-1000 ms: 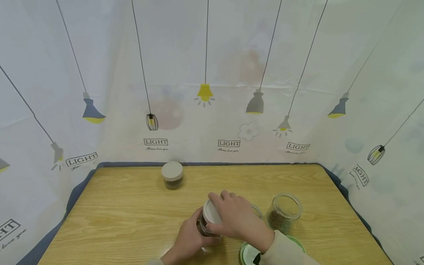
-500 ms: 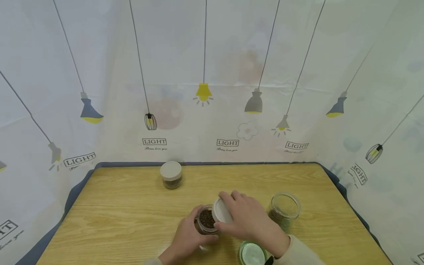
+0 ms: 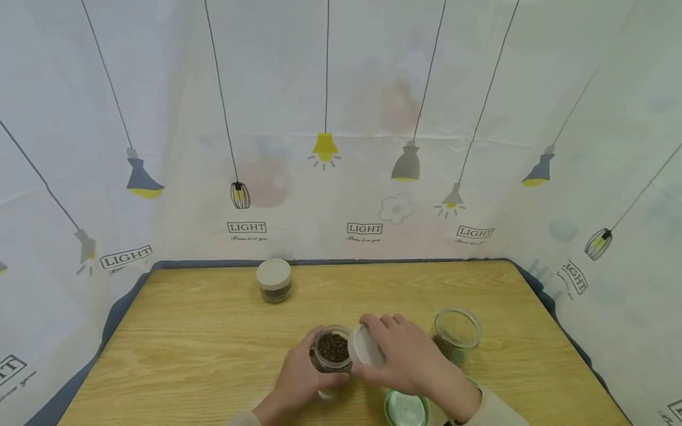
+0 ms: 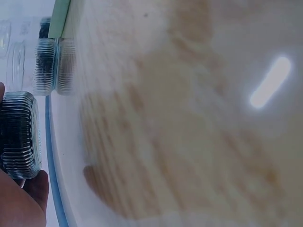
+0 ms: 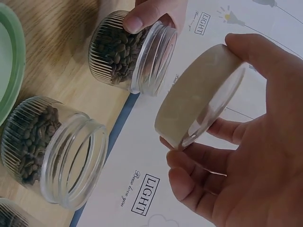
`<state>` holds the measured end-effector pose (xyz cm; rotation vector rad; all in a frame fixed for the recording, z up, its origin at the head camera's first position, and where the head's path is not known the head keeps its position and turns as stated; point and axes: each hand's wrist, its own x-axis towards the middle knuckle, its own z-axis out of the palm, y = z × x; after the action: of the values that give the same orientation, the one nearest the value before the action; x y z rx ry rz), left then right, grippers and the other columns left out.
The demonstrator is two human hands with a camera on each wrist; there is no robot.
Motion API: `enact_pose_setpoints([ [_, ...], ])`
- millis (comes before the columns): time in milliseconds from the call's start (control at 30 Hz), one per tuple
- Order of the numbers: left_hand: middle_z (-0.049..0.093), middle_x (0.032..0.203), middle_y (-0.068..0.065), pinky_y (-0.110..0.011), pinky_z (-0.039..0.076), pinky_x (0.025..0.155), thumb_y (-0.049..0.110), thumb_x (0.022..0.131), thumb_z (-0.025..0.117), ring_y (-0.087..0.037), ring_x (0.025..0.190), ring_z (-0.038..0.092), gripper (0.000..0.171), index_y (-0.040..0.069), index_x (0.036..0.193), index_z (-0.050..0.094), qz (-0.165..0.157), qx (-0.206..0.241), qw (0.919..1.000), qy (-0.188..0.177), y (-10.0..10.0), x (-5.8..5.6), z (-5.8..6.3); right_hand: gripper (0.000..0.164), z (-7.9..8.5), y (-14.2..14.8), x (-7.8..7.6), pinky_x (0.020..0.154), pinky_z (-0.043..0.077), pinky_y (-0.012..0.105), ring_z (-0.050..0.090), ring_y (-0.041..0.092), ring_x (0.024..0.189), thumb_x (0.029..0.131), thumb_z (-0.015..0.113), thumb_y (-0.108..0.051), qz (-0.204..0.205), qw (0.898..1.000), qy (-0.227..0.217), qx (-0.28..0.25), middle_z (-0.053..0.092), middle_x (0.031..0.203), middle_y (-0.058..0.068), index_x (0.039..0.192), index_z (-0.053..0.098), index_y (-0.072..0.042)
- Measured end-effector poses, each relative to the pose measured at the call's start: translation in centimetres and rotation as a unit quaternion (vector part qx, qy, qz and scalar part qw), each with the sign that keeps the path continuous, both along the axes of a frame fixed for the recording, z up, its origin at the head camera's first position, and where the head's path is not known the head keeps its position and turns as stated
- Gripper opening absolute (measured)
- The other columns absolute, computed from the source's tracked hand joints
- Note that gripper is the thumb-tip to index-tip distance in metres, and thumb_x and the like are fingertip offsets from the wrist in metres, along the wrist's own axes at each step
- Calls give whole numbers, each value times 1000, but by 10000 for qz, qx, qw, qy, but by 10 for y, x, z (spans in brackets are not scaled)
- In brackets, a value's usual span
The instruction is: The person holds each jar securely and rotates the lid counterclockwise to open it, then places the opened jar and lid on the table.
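Observation:
My left hand [image 3: 295,376] grips a ribbed glass jar [image 3: 333,349] of dark brown coffee beans around its side, at the middle front of the table. The jar's mouth is uncovered, and its ribbed wall shows at the left edge of the left wrist view. Just right of the mouth, my right hand [image 3: 407,355] holds a white lid [image 3: 365,348], tilted, by its rim between thumb and fingers. In the right wrist view the lid [image 5: 199,94] is apart from the jar [image 5: 128,52].
Right of my right hand stands another uncovered glass jar [image 3: 457,331] of beans. A green-rimmed lid [image 3: 407,407] lies at the front, partly under my right forearm. A jar with a white lid [image 3: 274,280] stands at the back left. A printed cloth wall [image 3: 309,236] rises behind the table.
The white lid has come off the jar and moved right in my right hand, uncovering the beans. The jar in my left hand now stands more upright.

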<state>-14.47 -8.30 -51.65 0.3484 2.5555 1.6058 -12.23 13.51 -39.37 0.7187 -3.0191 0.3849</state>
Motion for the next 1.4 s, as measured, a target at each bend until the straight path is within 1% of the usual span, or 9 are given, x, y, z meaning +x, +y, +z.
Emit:
enact_pose_setpoints([
  [167,63,129,3,-46,44,104,46,63,87,-17,119,59,88,24,139,47,-17,67,10000,-50,-1,-1,1,66,-2,6,3,72,49,34,57,17,97,80,67,-56,309,9995,-46,-85,65,113,0,133,49,-20],
  [367,65,126,2,-45,44,102,45,63,88,-17,117,60,88,24,138,47,26,91,10000,-14,-2,-2,1,68,-10,14,7,82,50,36,56,17,106,77,71,-52,739,9963,-405,-156,61,115,-3,132,45,-21],
  [600,63,128,2,-45,44,103,44,64,88,-18,119,59,88,23,139,47,81,46,10000,32,-3,-4,0,74,-18,18,11,77,49,27,55,7,95,76,78,-47,996,9806,-1615,-502,55,118,-8,135,41,-22],
  [733,63,129,0,-47,44,103,46,64,88,-20,119,59,89,22,139,47,162,-36,9998,99,-4,-5,-1,75,-26,19,12,78,51,27,56,6,98,75,77,-56,1112,9702,-2087,-532,51,123,-11,134,42,-25],
  [900,63,130,1,-48,44,104,46,64,88,-20,120,58,87,23,138,48,214,-17,9997,132,-4,-6,-2,84,-41,14,12,81,52,26,55,3,100,74,69,-69,1586,9696,-1822,-405,49,122,-7,137,44,-19],
  [1033,63,129,0,-48,44,103,45,64,89,-20,120,59,87,23,138,48,233,-23,9995,192,-5,-7,-1,86,-52,9,15,84,52,23,53,3,102,78,70,-63,1932,9691,-1470,-442,50,122,-2,141,43,-11],
  [1200,63,129,-1,-48,45,102,45,64,89,-21,119,59,87,23,137,49,274,-50,9994,203,-5,-6,0,88,-62,4,17,80,51,20,52,2,103,79,71,-60,1951,9690,-1436,-477,47,127,0,146,41,-11],
  [1300,63,130,-2,-47,45,102,45,64,89,-21,119,59,88,21,138,48,290,-66,9994,179,-5,-7,1,84,-70,2,17,76,49,15,49,-2,97,81,69,-57,2050,9676,-1371,-539,44,125,0,145,42,-9],
  [1400,62,131,-3,-48,46,101,46,64,88,-22,120,59,89,20,139,48,291,-79,9994,156,-5,-7,2,75,-81,-1,16,72,44,10,44,-4,87,86,66,-53,2275,9659,-1090,-588,44,121,1,142,45,-7],
])
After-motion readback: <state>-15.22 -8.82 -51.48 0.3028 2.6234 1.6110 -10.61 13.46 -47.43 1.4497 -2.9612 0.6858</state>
